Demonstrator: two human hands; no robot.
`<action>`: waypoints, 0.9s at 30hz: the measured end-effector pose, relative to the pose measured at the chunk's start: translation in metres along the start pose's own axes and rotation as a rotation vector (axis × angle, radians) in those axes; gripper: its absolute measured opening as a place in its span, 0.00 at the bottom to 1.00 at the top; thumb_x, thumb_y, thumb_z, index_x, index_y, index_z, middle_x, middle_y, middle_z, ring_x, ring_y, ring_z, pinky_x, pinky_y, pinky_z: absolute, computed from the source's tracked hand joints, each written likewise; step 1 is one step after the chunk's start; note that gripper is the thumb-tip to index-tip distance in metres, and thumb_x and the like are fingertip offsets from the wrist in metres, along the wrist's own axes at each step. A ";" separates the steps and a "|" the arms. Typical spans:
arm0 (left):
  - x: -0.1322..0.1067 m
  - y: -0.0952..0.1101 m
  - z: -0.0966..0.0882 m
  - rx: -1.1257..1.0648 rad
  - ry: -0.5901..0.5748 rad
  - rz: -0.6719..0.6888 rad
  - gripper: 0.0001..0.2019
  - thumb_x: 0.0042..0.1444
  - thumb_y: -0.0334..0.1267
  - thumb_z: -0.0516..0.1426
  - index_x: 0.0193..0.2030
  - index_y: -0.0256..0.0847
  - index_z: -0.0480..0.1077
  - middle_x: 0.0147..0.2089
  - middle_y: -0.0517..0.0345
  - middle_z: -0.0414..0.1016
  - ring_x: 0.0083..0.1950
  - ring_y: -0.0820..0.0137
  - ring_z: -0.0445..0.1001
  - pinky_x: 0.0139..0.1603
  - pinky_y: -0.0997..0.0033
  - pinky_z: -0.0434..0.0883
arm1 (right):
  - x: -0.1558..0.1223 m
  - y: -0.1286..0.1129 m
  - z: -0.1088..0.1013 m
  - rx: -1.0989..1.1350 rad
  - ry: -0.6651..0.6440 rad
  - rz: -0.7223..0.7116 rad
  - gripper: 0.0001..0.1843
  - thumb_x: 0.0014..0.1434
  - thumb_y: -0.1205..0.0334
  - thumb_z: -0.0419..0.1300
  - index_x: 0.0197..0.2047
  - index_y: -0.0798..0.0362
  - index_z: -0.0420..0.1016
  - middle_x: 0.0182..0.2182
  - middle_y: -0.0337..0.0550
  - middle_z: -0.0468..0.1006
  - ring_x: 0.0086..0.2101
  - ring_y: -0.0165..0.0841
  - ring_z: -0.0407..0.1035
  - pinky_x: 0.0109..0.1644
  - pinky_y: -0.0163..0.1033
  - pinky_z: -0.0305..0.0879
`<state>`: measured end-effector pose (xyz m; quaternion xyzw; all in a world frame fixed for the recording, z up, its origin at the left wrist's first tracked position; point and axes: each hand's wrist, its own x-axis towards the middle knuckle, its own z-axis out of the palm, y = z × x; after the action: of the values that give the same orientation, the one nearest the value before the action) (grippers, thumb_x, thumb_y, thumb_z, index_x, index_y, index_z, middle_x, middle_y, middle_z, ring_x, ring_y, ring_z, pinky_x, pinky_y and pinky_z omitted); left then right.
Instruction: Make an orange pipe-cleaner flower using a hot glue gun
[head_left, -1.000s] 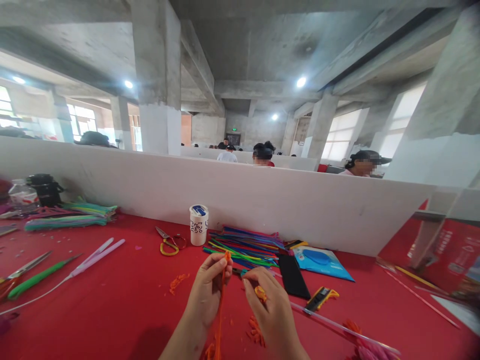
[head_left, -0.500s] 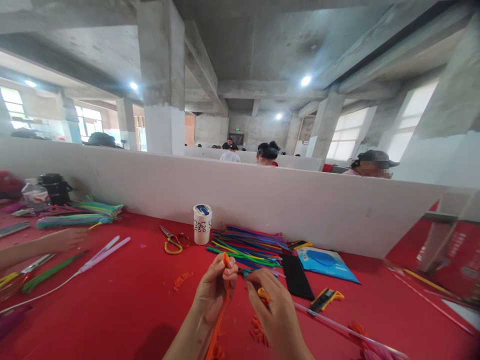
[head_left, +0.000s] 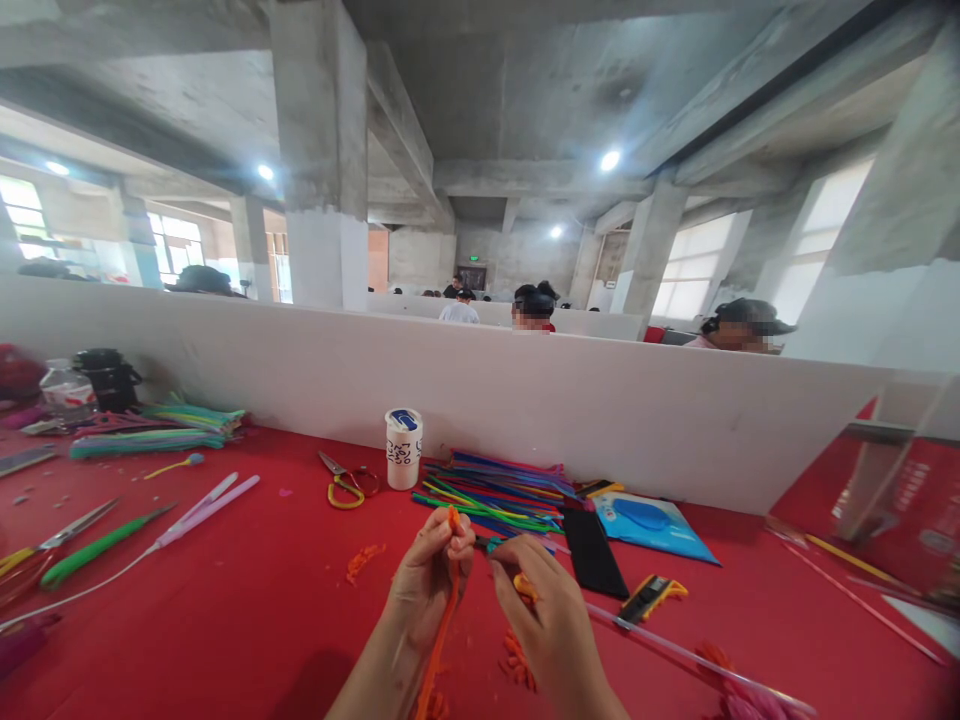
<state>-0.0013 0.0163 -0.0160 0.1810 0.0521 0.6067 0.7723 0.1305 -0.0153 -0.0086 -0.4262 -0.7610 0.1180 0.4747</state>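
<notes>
My left hand (head_left: 435, 560) is closed, pinching an orange pipe cleaner (head_left: 442, 640). Its top end pokes up above the fingertips and its length hangs down along the wrist. My right hand (head_left: 547, 610) is wrapped round a small tool (head_left: 493, 545) with a dark tip, a teal part and some yellow-orange at the palm. The tip points at my left fingers; the fingers hide most of the tool, so its kind is unclear. Short orange pieces (head_left: 517, 660) lie beneath my right hand, and more orange bits (head_left: 364, 563) lie left of my left hand.
Behind my hands lie coloured pipe cleaners (head_left: 495, 490), a white cup (head_left: 404, 450), scissors (head_left: 345, 488), a black slab (head_left: 594, 552), a blue packet (head_left: 660, 528) and a yellow-black cutter (head_left: 651, 600). A lilac hair straightener (head_left: 206, 512) lies left. A white partition (head_left: 600, 410) borders the red table (head_left: 300, 580).
Another person's arm at the left has left the view, uncovering the scissors, a green tool and a yellow stem there. My two hands hold almost the same position.
</notes>
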 end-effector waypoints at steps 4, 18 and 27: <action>0.000 0.000 -0.002 0.018 -0.003 0.012 0.07 0.38 0.28 0.64 0.23 0.34 0.69 0.25 0.60 0.66 0.24 0.84 0.64 0.24 0.89 0.66 | 0.002 -0.003 0.001 0.006 -0.001 -0.008 0.07 0.59 0.66 0.49 0.30 0.52 0.65 0.28 0.39 0.69 0.29 0.30 0.65 0.33 0.33 0.58; 0.004 -0.007 -0.004 0.263 0.124 0.146 0.06 0.36 0.29 0.65 0.23 0.36 0.72 0.20 0.61 0.73 0.20 0.80 0.68 0.22 0.83 0.65 | 0.022 -0.019 -0.002 -0.201 0.231 -0.288 0.05 0.56 0.69 0.53 0.36 0.53 0.67 0.27 0.41 0.70 0.28 0.31 0.64 0.32 0.35 0.58; 0.007 -0.002 0.000 0.375 0.253 0.341 0.06 0.36 0.30 0.65 0.24 0.37 0.72 0.22 0.63 0.76 0.23 0.81 0.70 0.26 0.85 0.65 | -0.004 0.001 0.007 -0.399 0.145 -0.315 0.12 0.57 0.69 0.51 0.22 0.52 0.61 0.17 0.36 0.61 0.21 0.28 0.56 0.26 0.34 0.48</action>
<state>0.0019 0.0225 -0.0155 0.2499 0.2282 0.7255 0.5993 0.1256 -0.0164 -0.0157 -0.3949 -0.7902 -0.1407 0.4471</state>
